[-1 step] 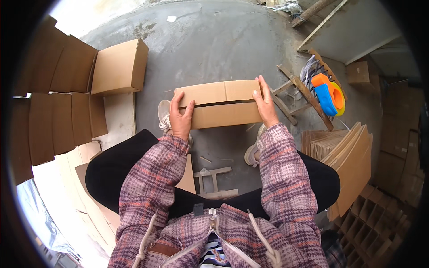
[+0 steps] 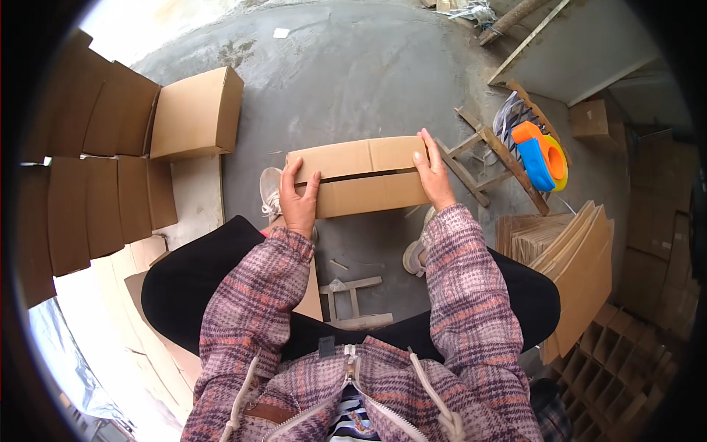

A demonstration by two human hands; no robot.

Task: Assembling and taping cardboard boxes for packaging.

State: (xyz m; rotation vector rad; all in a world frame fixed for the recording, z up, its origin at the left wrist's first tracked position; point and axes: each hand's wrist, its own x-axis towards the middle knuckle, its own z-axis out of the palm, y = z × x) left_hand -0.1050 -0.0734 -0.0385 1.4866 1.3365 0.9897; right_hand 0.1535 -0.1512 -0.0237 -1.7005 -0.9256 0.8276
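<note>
Between my two hands is a brown cardboard box, in front of my knees. A narrow dark gap runs lengthwise between its two upper flaps. My left hand grips the left end, thumb and fingers on the flaps across the gap. At the right end, my right hand is pressed with fingers along the side and the thumb at the flap's edge. The underside of the box is hidden.
Stacked cardboard boxes stand on the left, with one box at their far end. To the right are a wooden stool frame, an orange and blue tape dispenser and flat cardboard sheets. Dividers lie lower right.
The right end of the box and my right hand have shifted slightly left and down. Both hands keep their hold.
</note>
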